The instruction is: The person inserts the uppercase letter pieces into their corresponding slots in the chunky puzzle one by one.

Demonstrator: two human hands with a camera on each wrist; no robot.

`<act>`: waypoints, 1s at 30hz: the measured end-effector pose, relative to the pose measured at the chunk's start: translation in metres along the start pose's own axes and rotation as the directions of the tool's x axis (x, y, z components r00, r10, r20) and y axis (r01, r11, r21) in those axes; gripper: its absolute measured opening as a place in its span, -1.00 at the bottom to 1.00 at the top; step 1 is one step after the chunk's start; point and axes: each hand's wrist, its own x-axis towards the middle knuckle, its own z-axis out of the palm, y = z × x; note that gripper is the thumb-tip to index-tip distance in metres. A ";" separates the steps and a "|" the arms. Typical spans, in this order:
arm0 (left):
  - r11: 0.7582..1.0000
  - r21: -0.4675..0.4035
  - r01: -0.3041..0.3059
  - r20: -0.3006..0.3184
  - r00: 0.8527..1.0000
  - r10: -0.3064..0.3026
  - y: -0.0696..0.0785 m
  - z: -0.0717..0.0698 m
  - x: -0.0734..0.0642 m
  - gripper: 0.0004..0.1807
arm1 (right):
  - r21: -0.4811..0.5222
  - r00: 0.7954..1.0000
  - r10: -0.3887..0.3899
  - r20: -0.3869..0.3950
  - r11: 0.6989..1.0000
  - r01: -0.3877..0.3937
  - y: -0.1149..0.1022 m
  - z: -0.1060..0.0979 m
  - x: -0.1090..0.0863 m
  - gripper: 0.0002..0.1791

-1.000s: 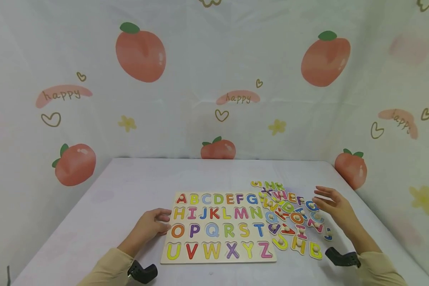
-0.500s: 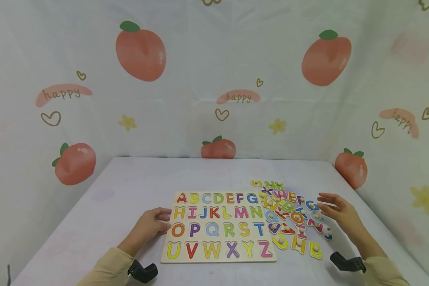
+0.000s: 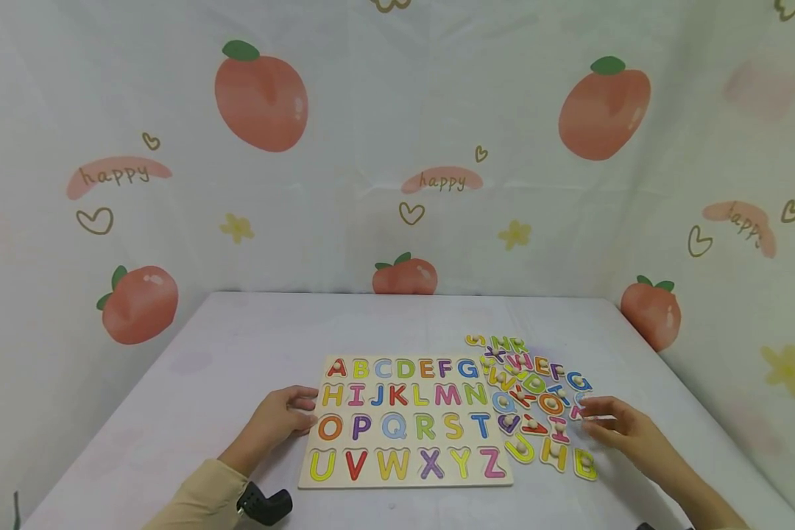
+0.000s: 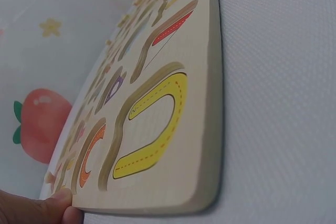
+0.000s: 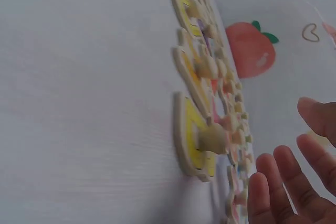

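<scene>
A pale wooden alphabet puzzle board (image 3: 411,442) lies flat on the table, with coloured letter recesses in rows. A red letter A with a small knob (image 3: 336,367) sits in its top left recess. My left hand (image 3: 280,416) rests at the board's left edge, thumb and fingertips touching it; in the left wrist view the thumb (image 4: 59,199) meets the edge. My right hand (image 3: 626,427) hovers at the right side of the loose knobbed letters, fingers relaxed and apart, holding nothing. It covers part of a pink letter and a blue one. The yellow B (image 3: 584,464) lies just nearer.
Loose letters crowd against the board's right side, among them a yellow U (image 3: 520,448), an orange H (image 3: 553,456), a blue G (image 3: 578,380) and an orange O (image 3: 550,403). The white table (image 3: 252,324) ends at a fruit-printed cloth backdrop (image 3: 344,110).
My right hand first drew back slightly to the right, then came nearer to the person and lower, now covering letters at the pile's right side. The left hand and board stay put.
</scene>
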 end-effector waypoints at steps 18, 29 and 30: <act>1.000 -0.006 0.007 -0.011 1.000 -0.007 -0.003 0.005 0.001 -0.49 | -0.009 0.983 -0.054 0.173 0.998 0.056 0.021 0.008 -0.024 -0.57; 1.000 0.010 0.008 -0.029 1.000 -0.007 -0.001 0.004 0.000 -0.51 | -0.045 0.985 -0.048 0.168 0.997 0.056 0.018 0.013 -0.020 -0.68; 1.000 0.008 0.008 -0.031 0.999 -0.007 -0.001 0.004 0.000 -0.50 | -0.048 0.985 -0.046 0.166 0.997 0.055 0.017 0.014 -0.020 -0.69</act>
